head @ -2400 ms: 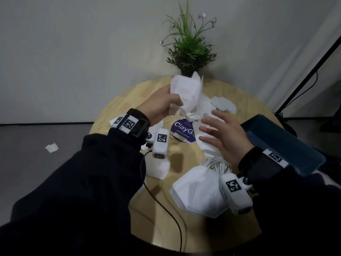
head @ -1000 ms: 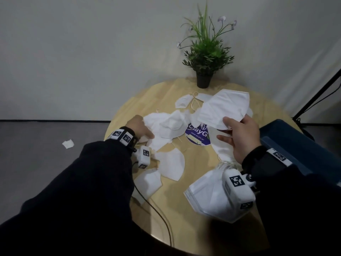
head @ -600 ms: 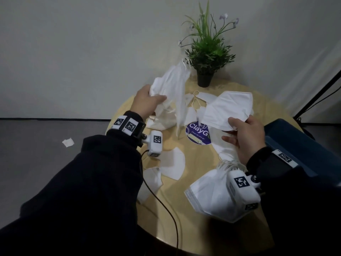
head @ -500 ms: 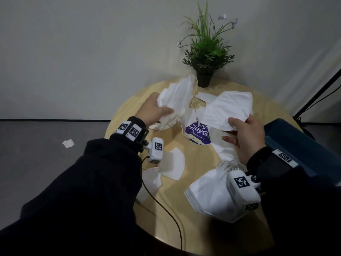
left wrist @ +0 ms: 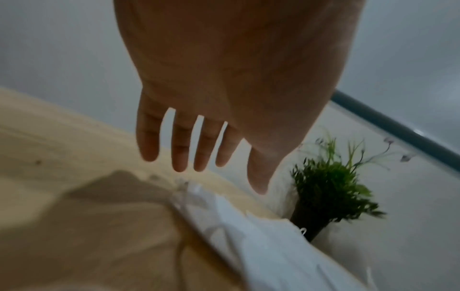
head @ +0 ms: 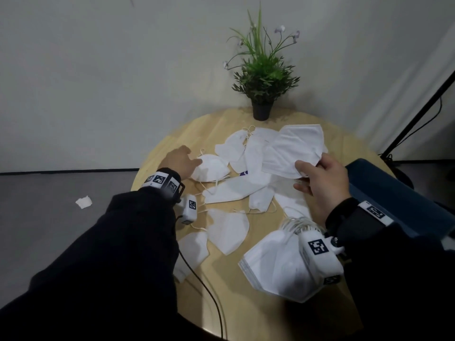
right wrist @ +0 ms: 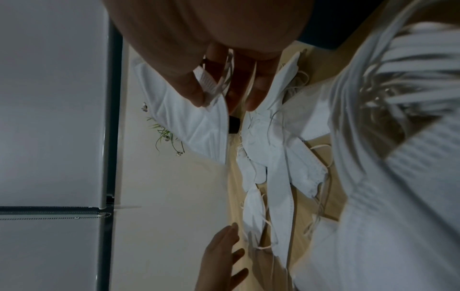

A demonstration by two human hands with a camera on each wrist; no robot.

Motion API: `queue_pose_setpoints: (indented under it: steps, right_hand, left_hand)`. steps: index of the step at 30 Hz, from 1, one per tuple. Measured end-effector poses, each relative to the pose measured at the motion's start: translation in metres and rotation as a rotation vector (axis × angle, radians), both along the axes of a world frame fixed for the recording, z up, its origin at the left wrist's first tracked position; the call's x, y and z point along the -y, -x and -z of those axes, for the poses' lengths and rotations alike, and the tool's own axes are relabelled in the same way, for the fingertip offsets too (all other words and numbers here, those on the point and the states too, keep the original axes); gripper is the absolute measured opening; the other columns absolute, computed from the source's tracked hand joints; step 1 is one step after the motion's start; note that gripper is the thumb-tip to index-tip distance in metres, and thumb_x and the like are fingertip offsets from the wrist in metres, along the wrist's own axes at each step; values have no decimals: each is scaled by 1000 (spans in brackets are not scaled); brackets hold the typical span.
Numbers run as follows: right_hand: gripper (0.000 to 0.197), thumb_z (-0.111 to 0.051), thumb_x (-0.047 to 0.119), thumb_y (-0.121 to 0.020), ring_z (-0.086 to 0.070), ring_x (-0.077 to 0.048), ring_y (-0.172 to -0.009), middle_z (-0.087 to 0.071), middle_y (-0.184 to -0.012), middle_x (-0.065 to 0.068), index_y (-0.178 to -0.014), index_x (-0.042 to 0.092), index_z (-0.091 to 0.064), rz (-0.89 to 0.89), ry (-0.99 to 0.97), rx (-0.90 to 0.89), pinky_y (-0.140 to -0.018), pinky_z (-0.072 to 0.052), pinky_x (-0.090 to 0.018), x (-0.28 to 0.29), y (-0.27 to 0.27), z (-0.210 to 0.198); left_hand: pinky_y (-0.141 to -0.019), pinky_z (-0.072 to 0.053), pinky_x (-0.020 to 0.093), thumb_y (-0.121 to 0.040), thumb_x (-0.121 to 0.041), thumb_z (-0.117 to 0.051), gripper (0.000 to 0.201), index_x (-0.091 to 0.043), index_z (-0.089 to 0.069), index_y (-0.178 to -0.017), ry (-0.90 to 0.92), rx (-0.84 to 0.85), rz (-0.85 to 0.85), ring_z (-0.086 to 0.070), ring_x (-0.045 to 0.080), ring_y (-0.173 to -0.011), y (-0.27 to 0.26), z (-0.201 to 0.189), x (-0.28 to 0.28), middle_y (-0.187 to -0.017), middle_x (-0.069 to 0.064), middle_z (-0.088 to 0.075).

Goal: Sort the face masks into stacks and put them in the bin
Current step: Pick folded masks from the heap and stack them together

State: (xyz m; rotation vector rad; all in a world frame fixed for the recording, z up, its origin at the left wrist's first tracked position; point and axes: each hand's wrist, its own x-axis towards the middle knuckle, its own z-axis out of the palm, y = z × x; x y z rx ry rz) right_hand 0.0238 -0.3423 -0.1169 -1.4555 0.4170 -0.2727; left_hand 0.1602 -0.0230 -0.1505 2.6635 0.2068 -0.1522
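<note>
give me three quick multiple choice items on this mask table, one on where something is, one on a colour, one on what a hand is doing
1. Where does the potted plant stand?
A. far edge of the table
B. in the bin
C. on the floor

2. What colour is the bin?
A. red
B. dark blue
C. white

3. What is the right hand doing?
A. lying flat on the table
B. holding a folded mask
C. lifting the plant

Answers:
1 A, its pot sits by the wall.
2 B, seen at the right of the table.
3 B, thumb and fingers pinch the mask's edge; the left hand is open beside a cup mask.
</note>
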Motion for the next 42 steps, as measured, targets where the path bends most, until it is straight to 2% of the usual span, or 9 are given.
queue_pose_setpoints:
  steps: [3,7,10,15,22,28,32,37,42]
  right_hand:
    - [19,-73,5,-91,-58,-16,-74,-59,-68,8,-85,12,-56,-2,35,8,-70,-55,-32,3,0,1]
    - [9,-70,2,-92,-63,-17,-82,-68,-74,10,-93,9,-64,-1,28,5,-73,-54,-34,6,-3,2]
    - [19,-71,2,-91,-65,-21,-86,-69,-89,-3,-108,-2,-63,20,15,-1,-74,-55,-36,6,-4,2]
    - [17,-71,4,-91,-65,-23,-86,-66,-90,-7,-105,-2,-63,35,-2,-18,-70,-55,-34,6,-6,2]
    - [6,-76,18,-92,-72,-31,-94,-74,-106,-13,-95,13,-75,6,-7,-10,-71,-57,-33,0,-1,-5]
    - [15,-74,14,-96,-65,-22,-78,-69,-91,-7,-106,3,-72,-61,-17,-35,-65,-64,-34,-8,11,-17]
    - [23,-72,10,-96,-70,-28,-83,-71,-101,-14,-113,-4,-67,-117,-35,-65,-62,-66,-37,-8,17,-19]
    - [1,-71,6,-95,-70,-22,-75,-71,-90,-9,-96,7,-71,-223,-31,-103,-58,-62,-34,-11,22,-21]
    - [14,-70,13,-96,-59,-12,-64,-64,-73,7,-85,20,-74,-323,11,-108,-58,-54,-31,-19,27,-21]
  left_hand:
    - [-102,-49,48,-92,-57,-66,81,-13,-37,-154,-128,-104,31,-53,42,-131,-4,22,7,-149,18,-49]
    - [-73,-48,39,-81,-43,-85,90,-5,-37,-147,-60,-122,-57,-60,38,-116,-10,32,14,-136,18,-55]
    - [-63,-41,29,-79,-32,-88,78,-7,-48,-142,77,-119,-97,-58,29,-103,-12,31,12,-134,13,-62]
    - [-77,-52,35,-89,-32,-75,40,-16,-67,-124,197,119,-90,-65,31,-102,-6,-7,1,-121,10,-70]
    - [-55,-59,36,-103,-28,-61,22,-11,-75,-106,718,170,-38,-74,29,-67,38,-68,4,-98,18,-74]
    - [-78,-51,32,-104,-36,-56,29,-23,-79,-115,7,56,99,-65,19,-86,72,-38,-1,-114,0,-77]
    - [-78,-39,26,-105,-30,-58,27,-16,-81,-104,187,295,87,-62,18,-92,86,-71,-1,-95,-2,-74]
    - [-59,-45,26,-100,-28,-64,21,-18,-77,-86,606,623,17,-53,9,-54,122,-114,23,-57,-16,-61]
    - [-60,-42,20,-92,-19,-79,11,-13,-77,-83,700,431,345,-52,5,-59,135,-123,45,-63,-13,-64]
